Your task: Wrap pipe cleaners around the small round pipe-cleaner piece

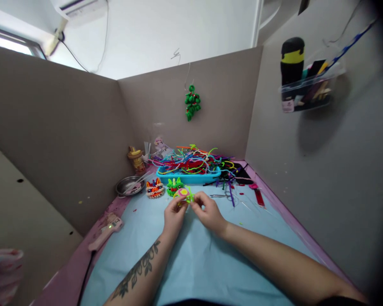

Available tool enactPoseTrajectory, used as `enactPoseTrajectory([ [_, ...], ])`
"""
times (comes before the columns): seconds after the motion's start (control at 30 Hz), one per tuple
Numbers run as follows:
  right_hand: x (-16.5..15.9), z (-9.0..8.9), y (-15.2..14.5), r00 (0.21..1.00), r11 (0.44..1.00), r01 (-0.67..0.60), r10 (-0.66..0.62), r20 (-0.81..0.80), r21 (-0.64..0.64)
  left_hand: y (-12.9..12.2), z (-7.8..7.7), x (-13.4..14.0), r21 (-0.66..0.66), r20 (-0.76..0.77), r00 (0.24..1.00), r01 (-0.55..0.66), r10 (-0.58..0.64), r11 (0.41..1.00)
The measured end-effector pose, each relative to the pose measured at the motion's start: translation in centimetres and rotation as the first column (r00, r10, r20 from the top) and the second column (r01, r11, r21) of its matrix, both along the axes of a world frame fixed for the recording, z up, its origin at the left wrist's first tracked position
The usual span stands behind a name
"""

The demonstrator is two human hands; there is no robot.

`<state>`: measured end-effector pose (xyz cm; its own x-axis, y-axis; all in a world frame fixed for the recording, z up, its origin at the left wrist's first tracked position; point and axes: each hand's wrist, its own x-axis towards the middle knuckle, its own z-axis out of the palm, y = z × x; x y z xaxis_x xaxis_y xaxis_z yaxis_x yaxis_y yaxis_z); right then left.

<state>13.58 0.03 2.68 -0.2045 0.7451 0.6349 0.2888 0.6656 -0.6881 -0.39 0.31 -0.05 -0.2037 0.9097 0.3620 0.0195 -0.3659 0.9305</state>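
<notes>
Left hand (174, 213) and right hand (208, 212) pinched our pink, yellow and green craft piece (181, 193).
We had it over the blue-covered bench (204, 272), near the green figure (174, 185); beyond, a blue tray (188, 179) bore heaped fuzzy strips (193, 164), and a green ornament (192, 103) hung higher.

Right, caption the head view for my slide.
Left hand and right hand pinch a pink, yellow and green craft piece before a blue tray heaped with pipe cleaners.

Left grip (175, 211) and right grip (208, 211) pinch close together, forearms (258, 246) converging
</notes>
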Motion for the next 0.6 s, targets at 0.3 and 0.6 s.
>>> enactPoseTrajectory([
  [0.3, -1.6, -1.0, -2.3, 0.912, 0.891, -0.329, 0.213, 0.352, 0.314, -0.7, 0.5, 0.4, 0.112, -0.119, 0.99, -0.057, 0.07, 0.992],
  [0.6, -1.8, 2.1, -6.5, 0.828, 0.711, -0.546, 0.377, 0.415, 0.444, 0.6, -0.4, -0.3, 0.007, -0.024, 0.991, -0.134, 0.134, 0.991],
])
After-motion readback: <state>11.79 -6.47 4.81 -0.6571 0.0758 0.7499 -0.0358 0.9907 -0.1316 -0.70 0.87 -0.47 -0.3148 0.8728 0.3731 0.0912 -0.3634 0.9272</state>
